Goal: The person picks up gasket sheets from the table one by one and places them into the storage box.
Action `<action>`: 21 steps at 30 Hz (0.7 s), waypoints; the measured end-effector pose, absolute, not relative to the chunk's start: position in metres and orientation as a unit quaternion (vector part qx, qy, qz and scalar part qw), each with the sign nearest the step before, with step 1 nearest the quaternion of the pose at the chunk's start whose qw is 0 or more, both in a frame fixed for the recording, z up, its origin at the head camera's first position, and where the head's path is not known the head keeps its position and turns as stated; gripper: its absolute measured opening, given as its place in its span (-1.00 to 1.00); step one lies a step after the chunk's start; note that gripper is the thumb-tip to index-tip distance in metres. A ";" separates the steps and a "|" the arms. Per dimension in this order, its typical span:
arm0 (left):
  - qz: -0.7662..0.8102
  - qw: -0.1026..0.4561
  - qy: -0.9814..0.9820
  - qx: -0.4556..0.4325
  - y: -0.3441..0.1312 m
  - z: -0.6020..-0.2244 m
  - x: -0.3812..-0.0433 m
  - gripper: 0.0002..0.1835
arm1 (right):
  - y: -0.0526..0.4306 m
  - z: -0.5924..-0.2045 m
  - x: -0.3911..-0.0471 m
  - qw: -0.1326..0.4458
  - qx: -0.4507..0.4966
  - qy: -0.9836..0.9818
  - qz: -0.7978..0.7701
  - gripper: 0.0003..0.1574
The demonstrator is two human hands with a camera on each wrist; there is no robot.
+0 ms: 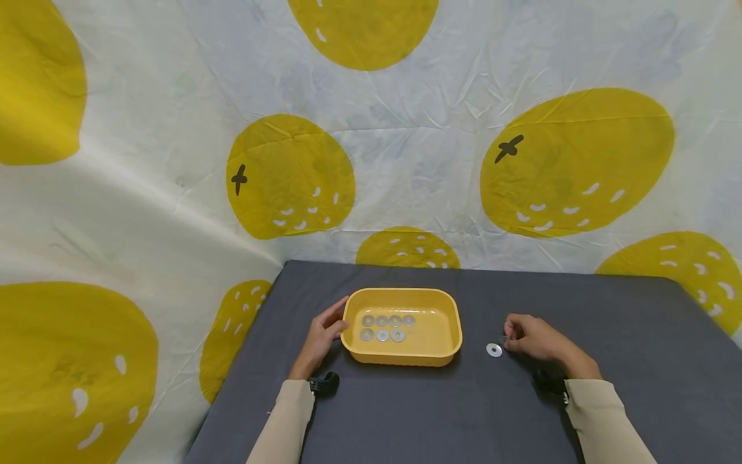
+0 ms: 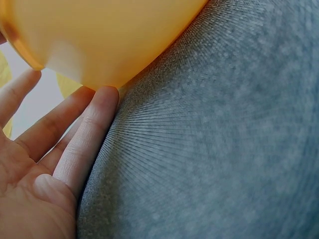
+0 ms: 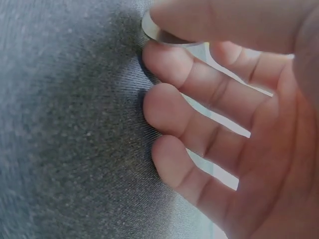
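Note:
A shallow yellow plastic tray [image 1: 435,332] stands on the dark cloth, with several flat metal washers [image 1: 382,320] lying in two rows towards its left side. My left hand [image 1: 321,338] holds the tray's left end, thumb at the rim and fingers against the outer wall; in the left wrist view its fingertips [image 2: 105,97] meet the yellow wall low down. To the right of the tray, my right hand [image 1: 536,338] pinches a washer [image 3: 164,36] between thumb and fingers, the other fingertips resting at the cloth. Another washer [image 1: 494,350] lies flat just left of that hand.
Dark grey cloth [image 1: 417,419] covers the table. Behind and to the left hangs a pale curtain [image 1: 406,174] printed with large yellow fruit, meeting the table's back edge. Each wrist wears a black strap device [image 1: 326,385].

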State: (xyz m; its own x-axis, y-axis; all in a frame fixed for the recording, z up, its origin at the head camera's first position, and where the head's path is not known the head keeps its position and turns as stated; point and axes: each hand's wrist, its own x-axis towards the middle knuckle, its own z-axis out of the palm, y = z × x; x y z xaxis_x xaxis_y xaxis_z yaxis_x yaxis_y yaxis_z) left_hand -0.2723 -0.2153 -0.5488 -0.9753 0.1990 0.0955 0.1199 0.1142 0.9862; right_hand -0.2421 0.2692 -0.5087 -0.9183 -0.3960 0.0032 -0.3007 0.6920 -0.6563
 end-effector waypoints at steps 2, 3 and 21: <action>0.653 0.039 0.748 0.107 -0.216 -0.546 -0.272 -0.36 | 0.269 -0.507 -0.242 0.063 -0.187 0.916 -0.348 -0.73; 0.652 0.043 0.750 0.107 -0.216 -0.544 -0.271 -0.35 | 0.269 -0.507 -0.242 0.060 -0.185 0.917 -0.349 -0.74; 0.656 0.048 0.746 0.110 -0.213 -0.519 -0.257 -0.35 | 0.271 -0.505 -0.247 0.042 -0.142 0.911 -0.386 -0.64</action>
State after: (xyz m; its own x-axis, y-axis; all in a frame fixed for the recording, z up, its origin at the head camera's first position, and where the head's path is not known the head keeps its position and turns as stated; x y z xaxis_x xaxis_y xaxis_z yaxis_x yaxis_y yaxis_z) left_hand -0.2569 -0.2131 -0.5191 -0.9711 0.2272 0.0726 0.1011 0.1162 0.9881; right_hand -0.2474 0.2711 -0.5049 -0.9562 -0.2908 0.0333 -0.2262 0.6617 -0.7148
